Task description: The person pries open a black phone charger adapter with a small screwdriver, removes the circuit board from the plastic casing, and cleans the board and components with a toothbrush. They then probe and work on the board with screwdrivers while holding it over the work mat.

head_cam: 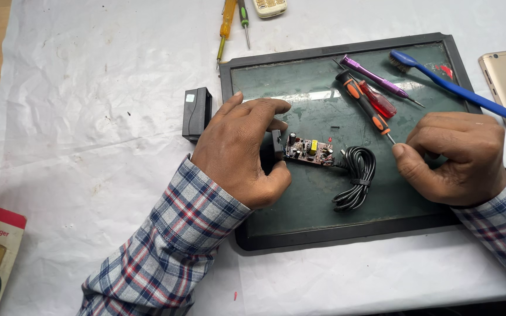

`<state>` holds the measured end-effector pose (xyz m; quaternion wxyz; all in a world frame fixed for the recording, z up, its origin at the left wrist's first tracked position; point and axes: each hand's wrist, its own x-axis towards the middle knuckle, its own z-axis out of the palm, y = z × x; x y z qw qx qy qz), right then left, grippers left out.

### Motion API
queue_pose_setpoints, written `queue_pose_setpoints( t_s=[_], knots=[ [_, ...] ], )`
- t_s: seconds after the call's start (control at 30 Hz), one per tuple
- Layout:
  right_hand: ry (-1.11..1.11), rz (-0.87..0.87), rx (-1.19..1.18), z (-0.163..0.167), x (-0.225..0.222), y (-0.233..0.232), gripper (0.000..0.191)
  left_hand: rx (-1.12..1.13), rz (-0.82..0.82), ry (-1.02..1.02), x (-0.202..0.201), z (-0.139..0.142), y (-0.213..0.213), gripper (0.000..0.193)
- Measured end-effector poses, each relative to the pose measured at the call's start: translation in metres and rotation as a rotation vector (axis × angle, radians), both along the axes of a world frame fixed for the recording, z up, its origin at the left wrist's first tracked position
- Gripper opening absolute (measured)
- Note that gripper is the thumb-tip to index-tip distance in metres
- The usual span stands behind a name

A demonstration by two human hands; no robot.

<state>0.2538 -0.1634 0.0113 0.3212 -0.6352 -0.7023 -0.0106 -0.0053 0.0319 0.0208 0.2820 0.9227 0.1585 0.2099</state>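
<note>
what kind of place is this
Probably a small electronics repair bench: an opened charger circuit board lies on a dark work mat, with screwdrivers and a blue cleaning brush beside it.

On the tray (300, 225) the circuit board (308, 150) lies left of the coiled cable (355, 175); screwdrivers (365, 105) lie behind them.

Person, two arms showing: both are wearing long sleeves of plaid cloth, checked in blue, white and grey with thin red lines crossing. Cuffs are sitting at the wrists. The left hand (238, 153) and right hand (455, 157) are going bare, carrying no gloves, rings or watch.
</note>
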Motion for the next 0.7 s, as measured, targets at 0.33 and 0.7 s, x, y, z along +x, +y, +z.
queue_pose_setpoints(
  t_s=[0.33,0.7],
  knots=[
    [0.011,-0.010,-0.024,-0.0041,0.0072,-0.0039,0.025,-0.037,0.005,0.000,-0.0002,0.0028,-0.0002,0.073],
    [0.048,-0.011,-0.038,-0.0033,0.0065,-0.0054,0.024,-0.051,0.005,-0.008,-0.0021,0.0056,-0.0022,0.073]
  ],
)
